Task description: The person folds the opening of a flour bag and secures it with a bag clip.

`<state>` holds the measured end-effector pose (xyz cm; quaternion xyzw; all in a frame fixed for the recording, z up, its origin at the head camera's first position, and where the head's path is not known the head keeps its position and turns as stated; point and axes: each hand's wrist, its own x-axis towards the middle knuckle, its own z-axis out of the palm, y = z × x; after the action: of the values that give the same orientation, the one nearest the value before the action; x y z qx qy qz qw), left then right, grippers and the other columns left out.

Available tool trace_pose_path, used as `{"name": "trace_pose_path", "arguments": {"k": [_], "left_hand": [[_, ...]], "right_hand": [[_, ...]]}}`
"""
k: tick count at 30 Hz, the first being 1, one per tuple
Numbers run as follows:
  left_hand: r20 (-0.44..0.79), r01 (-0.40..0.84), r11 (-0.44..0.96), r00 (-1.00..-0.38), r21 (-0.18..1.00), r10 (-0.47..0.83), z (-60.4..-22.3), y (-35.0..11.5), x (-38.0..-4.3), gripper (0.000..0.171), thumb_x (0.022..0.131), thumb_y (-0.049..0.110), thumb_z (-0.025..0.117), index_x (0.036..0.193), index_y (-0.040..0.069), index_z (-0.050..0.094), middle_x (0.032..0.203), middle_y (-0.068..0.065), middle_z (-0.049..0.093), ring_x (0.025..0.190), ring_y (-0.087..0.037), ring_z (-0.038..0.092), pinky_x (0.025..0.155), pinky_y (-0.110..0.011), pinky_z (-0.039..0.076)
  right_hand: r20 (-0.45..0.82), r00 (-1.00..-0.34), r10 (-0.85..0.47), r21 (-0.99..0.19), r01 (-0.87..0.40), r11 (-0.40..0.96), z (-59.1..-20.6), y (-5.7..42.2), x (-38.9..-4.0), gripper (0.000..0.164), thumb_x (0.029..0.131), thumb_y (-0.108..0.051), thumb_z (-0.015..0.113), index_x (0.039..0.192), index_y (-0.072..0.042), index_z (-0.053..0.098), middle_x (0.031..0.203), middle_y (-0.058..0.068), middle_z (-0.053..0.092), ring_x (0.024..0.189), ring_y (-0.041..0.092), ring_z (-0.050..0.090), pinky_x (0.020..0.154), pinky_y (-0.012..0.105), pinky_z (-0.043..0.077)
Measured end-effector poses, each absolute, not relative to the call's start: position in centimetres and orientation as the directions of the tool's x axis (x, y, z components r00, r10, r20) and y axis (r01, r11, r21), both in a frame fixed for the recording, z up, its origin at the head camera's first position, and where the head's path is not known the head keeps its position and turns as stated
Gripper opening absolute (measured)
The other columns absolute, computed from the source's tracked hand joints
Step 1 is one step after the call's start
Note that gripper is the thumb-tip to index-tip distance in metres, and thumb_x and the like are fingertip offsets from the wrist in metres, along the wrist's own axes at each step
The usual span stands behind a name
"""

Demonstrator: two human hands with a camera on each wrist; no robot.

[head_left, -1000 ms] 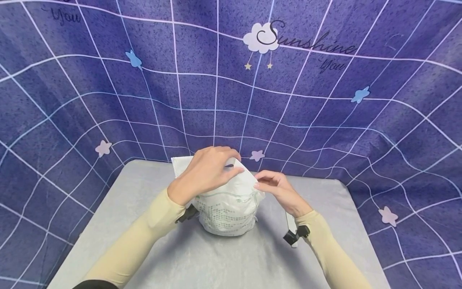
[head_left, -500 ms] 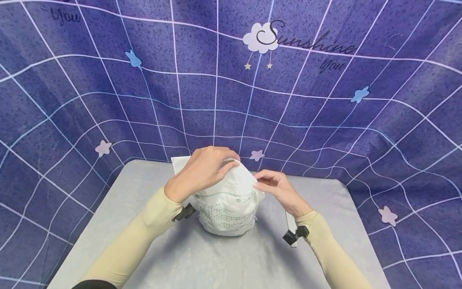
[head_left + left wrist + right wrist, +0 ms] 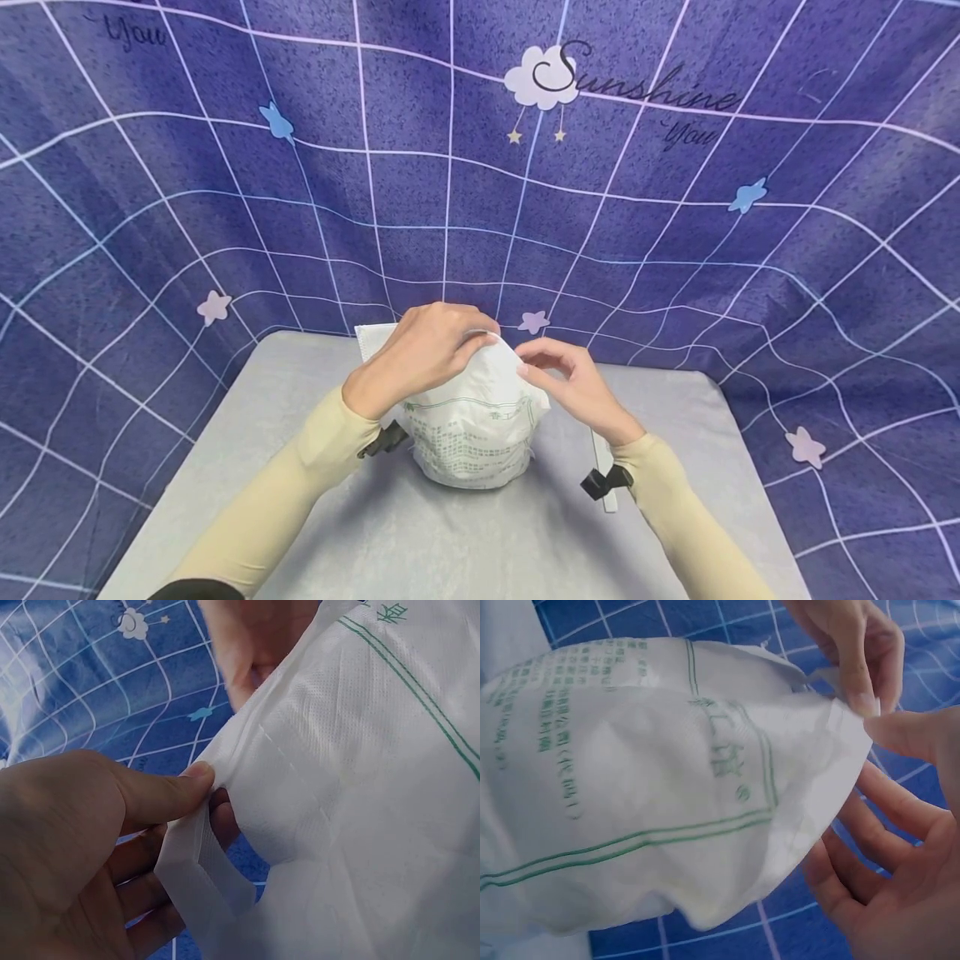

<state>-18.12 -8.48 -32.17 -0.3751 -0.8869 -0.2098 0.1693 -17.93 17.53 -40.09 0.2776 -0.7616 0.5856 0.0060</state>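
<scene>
A white fabric bag [image 3: 471,442] with green lines and green print stands upright and filled out on the grey table [image 3: 480,542]. My left hand [image 3: 423,350] pinches its top edge beside the cut-out handle hole; the left wrist view shows the thumb in front and fingers behind the cloth [image 3: 360,802]. On the other side my right hand [image 3: 573,383] pinches the same sloping rim between thumb and fingertips. In the right wrist view both hands meet close together at the bag's edge [image 3: 810,772]. What fills the bag is hidden.
A narrow white strip-like object [image 3: 603,475] lies on the table under the right wrist, partly covered. Behind the table hangs a purple-blue curtain [image 3: 480,183] with a grid and stars. Black wrist mounts sit at both sleeves.
My right hand has slid slightly up and left along the bag's rim, toward the left hand. The left hand shifted a little and drew its thumb in against the edge.
</scene>
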Motion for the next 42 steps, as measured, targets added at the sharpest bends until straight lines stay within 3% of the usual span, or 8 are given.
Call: {"name": "trace_pose_path", "arguments": {"k": [9, 17, 29, 42], "left_hand": [[0.475, 0.749, 0.622, -0.644, 0.229, 0.600, -32.3, -8.5, -18.1, 0.016, 0.103, 0.015, 0.071, 0.113, 0.019, 0.084, 0.100, 0.008, 0.077, 0.081, -0.015, 0.072, 0.062, -0.038, 0.058], [0.482, 0.757, 0.613, -0.634, 0.227, 0.605, -32.3, -8.4, -18.2, 0.016, 0.104, 0.019, 0.071, 0.114, 0.019, 0.084, 0.098, 0.008, 0.077, 0.077, -0.013, 0.068, 0.060, -0.035, 0.057], [0.497, 0.763, 0.612, -0.622, 0.209, 0.605, -32.2, -8.4, -18.0, 0.016, 0.103, 0.017, 0.073, 0.114, 0.019, 0.084, 0.096, 0.008, 0.076, 0.071, -0.011, 0.063, 0.057, -0.033, 0.055], [0.510, 0.774, 0.597, -0.607, 0.209, 0.609, -32.2, -8.6, -18.1, 0.013, 0.102, 0.018, 0.074, 0.110, 0.019, 0.084, 0.094, 0.008, 0.076, 0.070, -0.011, 0.063, 0.057, -0.034, 0.055]], "right_hand": [[0.421, -0.840, -0.342, -0.803, -0.521, 0.291, -38.0, 15.5, -17.8, 0.018, 0.101, -0.010, 0.072, 0.116, -0.003, 0.078, 0.110, 0.009, 0.079, 0.099, 0.020, 0.073, 0.095, 0.038, 0.057], [0.469, -0.827, -0.310, -0.754, -0.557, 0.347, -37.5, 14.2, -18.0, 0.011, 0.099, -0.006, 0.073, 0.106, -0.003, 0.081, 0.095, 0.005, 0.079, 0.082, 0.017, 0.069, 0.081, 0.036, 0.057], [0.523, -0.807, -0.274, -0.751, -0.589, 0.300, -37.7, 13.9, -18.1, 0.009, 0.096, -0.003, 0.073, 0.093, -0.006, 0.081, 0.084, 0.003, 0.076, 0.077, 0.015, 0.069, 0.076, 0.031, 0.056], [0.474, -0.842, -0.256, -0.808, -0.532, 0.253, -38.7, 14.5, -18.0, 0.010, 0.096, -0.002, 0.075, 0.100, -0.003, 0.084, 0.086, 0.007, 0.079, 0.075, 0.013, 0.067, 0.075, 0.024, 0.053]]}}
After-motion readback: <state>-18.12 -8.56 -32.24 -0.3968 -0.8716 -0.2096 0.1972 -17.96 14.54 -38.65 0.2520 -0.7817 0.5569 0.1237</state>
